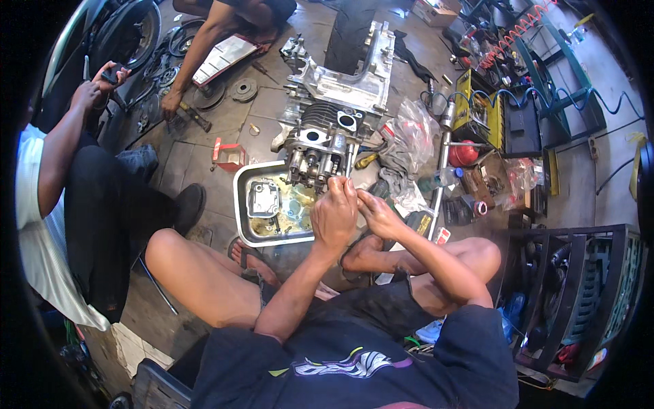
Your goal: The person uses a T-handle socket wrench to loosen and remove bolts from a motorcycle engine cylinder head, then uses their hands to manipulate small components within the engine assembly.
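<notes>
My left hand [334, 213] is closed in a fist at the near right end of the engine's cylinder head [317, 146]. Against it, slightly to the right, my right hand [378, 214] is closed too, its fingertips meeting the left hand. Whatever the fingers hold is hidden by them. A bright metal rod [349, 161] runs along the head's right side just beyond my hands; I cannot tell whether it is a tool or a part. The silver engine crankcase [347, 85] stands behind the finned cylinder [327, 114].
A white-rimmed tray [240, 217] with oily liquid and a metal cover [263, 199] lies left of my hands. Plastic bags [417, 126], a red ball-shaped thing [463, 153] and a yellow toolbox [471, 112] are at right. Two people work at left; one's hand [172, 103] is near a hammer [196, 117].
</notes>
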Demonstrator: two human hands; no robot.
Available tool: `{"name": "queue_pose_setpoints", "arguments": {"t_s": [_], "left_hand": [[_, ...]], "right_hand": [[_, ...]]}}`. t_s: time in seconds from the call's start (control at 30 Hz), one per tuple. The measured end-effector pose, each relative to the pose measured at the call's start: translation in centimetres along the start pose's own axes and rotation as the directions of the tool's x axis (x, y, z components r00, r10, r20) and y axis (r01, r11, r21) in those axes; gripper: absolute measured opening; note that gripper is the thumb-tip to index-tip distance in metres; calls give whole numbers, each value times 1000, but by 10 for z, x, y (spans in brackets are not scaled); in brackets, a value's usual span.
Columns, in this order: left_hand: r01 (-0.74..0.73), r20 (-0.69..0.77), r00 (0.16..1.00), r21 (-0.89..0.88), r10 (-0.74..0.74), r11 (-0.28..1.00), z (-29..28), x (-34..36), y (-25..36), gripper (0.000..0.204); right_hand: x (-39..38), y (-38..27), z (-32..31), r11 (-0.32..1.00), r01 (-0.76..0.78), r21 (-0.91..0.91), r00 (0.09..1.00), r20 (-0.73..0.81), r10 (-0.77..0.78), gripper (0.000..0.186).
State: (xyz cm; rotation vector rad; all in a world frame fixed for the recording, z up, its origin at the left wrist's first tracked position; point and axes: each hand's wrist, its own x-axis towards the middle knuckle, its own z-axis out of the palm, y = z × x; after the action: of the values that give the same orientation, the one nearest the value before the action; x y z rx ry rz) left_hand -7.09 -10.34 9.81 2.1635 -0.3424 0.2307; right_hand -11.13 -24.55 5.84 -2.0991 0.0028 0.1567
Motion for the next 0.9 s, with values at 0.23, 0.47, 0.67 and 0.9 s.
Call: {"name": "queue_pose_setpoints", "arguments": {"t_s": [0.23, 0.47, 0.67, 0.9], "left_hand": [[-32, -65, 997, 151, 42, 988, -2, 4, -5, 14], [-121, -98, 985, 201, 143, 972, 0, 2, -13, 15], [-217, -115, 966, 129, 232, 968, -4, 0, -16, 12], [-160, -136, 976, 83, 171, 984, -2, -5, -15, 12]], "right_hand": [[7, 7, -7, 987, -60, 149, 994, 96, 46, 30], [21, -14, -14, 991, -85, -99, 969, 224, 106, 33], [17, 1, -7, 969, 138, -204, 988, 89, -122, 34], [10, -70, -82, 564, 175, -807, 975, 222, 15, 34]]}}
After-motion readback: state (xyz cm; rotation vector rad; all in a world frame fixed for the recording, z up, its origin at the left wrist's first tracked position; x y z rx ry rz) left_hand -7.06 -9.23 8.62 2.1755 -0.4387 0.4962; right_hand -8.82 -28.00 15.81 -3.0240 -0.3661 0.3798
